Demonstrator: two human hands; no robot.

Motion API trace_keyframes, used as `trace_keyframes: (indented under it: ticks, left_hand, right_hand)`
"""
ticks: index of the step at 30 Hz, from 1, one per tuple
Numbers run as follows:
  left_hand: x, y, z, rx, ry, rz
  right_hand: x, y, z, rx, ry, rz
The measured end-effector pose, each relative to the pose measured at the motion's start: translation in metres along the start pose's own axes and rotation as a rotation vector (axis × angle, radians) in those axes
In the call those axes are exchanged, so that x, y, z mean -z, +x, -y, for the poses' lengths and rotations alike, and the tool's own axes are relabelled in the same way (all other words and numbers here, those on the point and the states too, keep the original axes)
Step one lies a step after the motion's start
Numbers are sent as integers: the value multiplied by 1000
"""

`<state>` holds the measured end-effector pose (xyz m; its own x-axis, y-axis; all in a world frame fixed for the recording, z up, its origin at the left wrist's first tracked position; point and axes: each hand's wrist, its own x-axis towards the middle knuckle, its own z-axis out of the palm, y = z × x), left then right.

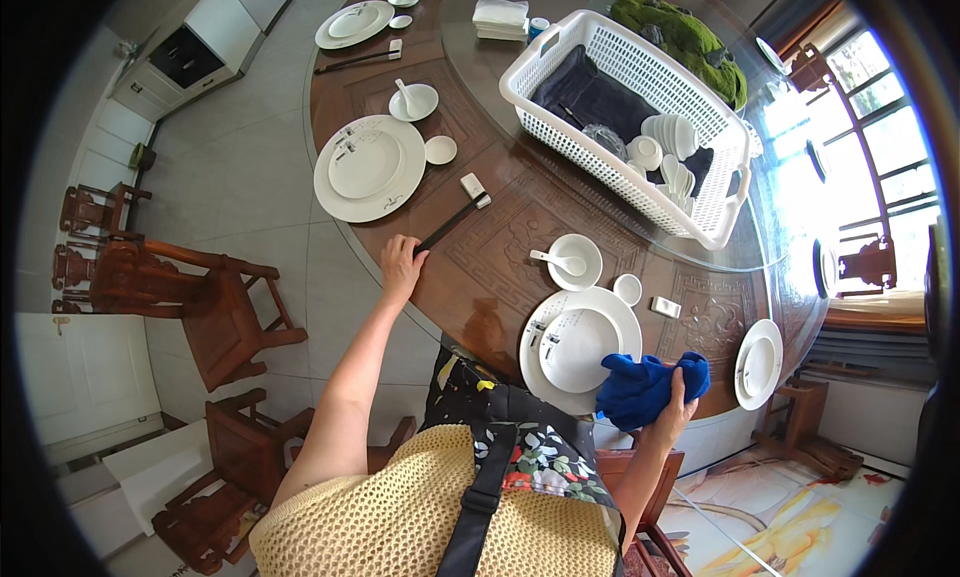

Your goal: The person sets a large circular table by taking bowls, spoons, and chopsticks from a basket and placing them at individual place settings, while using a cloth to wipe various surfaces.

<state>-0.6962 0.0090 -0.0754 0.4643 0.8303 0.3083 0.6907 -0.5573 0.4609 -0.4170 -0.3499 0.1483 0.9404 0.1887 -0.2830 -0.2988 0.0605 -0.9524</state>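
My left hand point(403, 266) is at the table's edge, its thumb and fingers around the near end of black chopsticks point(450, 224). Their far end lies on a white chopstick rest point(475, 187). A bunched blue cloth point(641, 389) is in my right hand point(679, 406), over the rim of the nearest large plate point(541, 382). On that plate lies a smaller plate point(581, 350). Beside it are a bowl point(589, 251) with a white spoon point(559, 260) in it, a little dish point(628, 289) and another chopstick rest point(665, 307).
On the glass turntable point(480, 74) stands a white plastic basket point(600, 153) holding bowls, spoons and dark cloth. Napkins point(500, 18) and a mossy centrepiece point(679, 41) are behind it. More stacked plates point(369, 164) sit leftward, others point(759, 365) rightward. Wooden chairs point(210, 318) surround the table.
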Motion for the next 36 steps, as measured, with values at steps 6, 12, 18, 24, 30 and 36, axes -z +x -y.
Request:
trace_keyframes:
  ticks: [6, 12, 18, 24, 30, 36]
  left_hand:
    - [-6, 43, -33, -73, -19, -60]
    - [-45, 103, -70, -93, -48, -25]
    - [-78, 123, -56, -44, -23, 29]
    - [-77, 118, -61, 22, -67, 27]
    - [-61, 109, -67, 17, -45, -63]
    - [-29, 69, -49, 10, -42, -105]
  right_hand:
    - [-3, -3, -1, -14, -18, 4]
    - [-10, -9, 5, -22, -43, -17]
    - [-2, -11, -1, -18, -44, -31]
    - [5, -10, -8, -31, -20, -15]
    - [-9, -13, -2, -63, -28, 11]
    - [-3, -6, -10, -50, -29, 73]
